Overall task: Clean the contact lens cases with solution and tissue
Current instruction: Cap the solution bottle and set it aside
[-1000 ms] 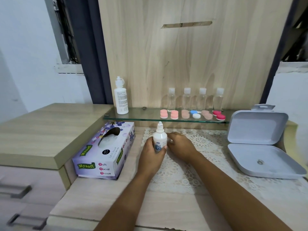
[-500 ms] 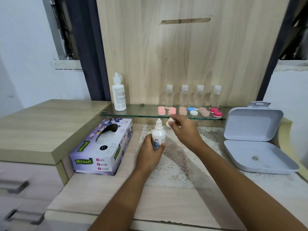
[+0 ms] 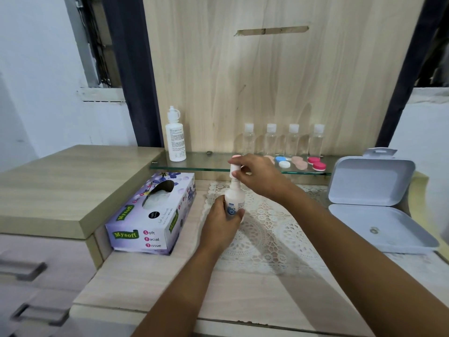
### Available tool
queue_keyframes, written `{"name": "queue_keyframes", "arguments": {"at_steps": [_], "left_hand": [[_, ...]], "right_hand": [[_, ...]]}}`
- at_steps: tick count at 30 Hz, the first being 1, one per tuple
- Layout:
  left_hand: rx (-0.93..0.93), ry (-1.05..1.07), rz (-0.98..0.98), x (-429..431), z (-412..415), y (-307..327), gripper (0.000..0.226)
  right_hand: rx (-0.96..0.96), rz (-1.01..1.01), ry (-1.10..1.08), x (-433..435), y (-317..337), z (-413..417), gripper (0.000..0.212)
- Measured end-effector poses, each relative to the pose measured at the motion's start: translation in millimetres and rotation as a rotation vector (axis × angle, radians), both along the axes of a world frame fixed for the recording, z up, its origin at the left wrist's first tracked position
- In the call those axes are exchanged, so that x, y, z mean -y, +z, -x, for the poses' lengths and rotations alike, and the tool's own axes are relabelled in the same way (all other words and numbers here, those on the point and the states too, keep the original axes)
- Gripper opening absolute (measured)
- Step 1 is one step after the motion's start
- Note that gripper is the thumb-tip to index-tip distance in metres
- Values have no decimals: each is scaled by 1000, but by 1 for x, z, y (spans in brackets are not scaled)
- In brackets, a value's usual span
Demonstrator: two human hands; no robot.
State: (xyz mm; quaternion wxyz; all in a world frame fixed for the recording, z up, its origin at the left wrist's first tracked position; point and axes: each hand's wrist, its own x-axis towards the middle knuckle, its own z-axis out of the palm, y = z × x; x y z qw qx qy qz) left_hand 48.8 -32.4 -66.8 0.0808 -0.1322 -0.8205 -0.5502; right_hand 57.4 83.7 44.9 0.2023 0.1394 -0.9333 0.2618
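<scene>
The left hand [image 3: 222, 222] was wrapped around the lower half of the small white solution bottle [image 3: 234, 199], holding it upright over the lace mat [image 3: 267, 229]. The fingers covered most of its blue label, and its base was out of sight behind the hand, so whether it stood on the mat could not be told. Directly above its nozzle, the right hand [image 3: 258, 177] pinched the white cap [image 3: 234, 168] between thumb and fingertips. The thumb hid the gap, so it was unclear whether the cap touched the nozzle or was apart from it. Farther back, the lens cases [image 3: 281, 162] lay in a row on the glass shelf [image 3: 194, 164]. A blue and white one, a peach one and a pink one showed to the right of the right hand. That hand blocked those further left, leaving only a pink edge above the knuckles and part of a peach one. Four clear bottles [image 3: 292, 139] stood behind the cases, their contents impossible to make out, and a tall white bottle [image 3: 175, 137] stood at the shelf's left end, its print too small to read. The tissue box [image 3: 155, 215] sat just left of the mat with tissue showing in its opening. An open pale hinged box [image 3: 371, 190] lay at the right. At the near left, drawers [image 3: 26, 268] were blurred and cut by the frame.
</scene>
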Motion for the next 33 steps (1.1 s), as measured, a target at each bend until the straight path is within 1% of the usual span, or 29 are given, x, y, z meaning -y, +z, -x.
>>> {"name": "queue_keyframes", "arguments": {"at_steps": [4,8,13,15,17,20,21,24,25,28,31,33], "left_hand": [[5,0,6,0,1,0,38],[3,-1,3,0,0,0,38],[9,2,4,0,1,-1,34],[11,0,3,0,1,0,34],[10,2,-1,0,1,0,30],[10,8,5,0,2,0,24],[14,7,6,0,1,0,24],[27,1,-2,0,1,1,29],[27,-1,-2,0,1,1,32],[29,-5,-8,0,1,0,34],[21,-2,-3,0,2,-2,30],[18,0,-1,0,3,-2,27]], "right_hand": [[21,-27,-6,-4,4,1,34],[62,-103,-7,-2,1,2,36],[70,-75,-23,0,0,6,32],[84,-31,-52,0,0,8,30],[90,-22,-106,2,-2,10,34],[32,-91,-170,7,-8,11,43],[38,-78,-151,7,-9,10,43],[162,114,30,3,-6,3,38],[184,139,63,1,-6,2,36],[162,85,22,-2,-5,6,31],[116,-12,-38,-1,-5,13,26],[90,-60,-81,1,-6,16,31]]}}
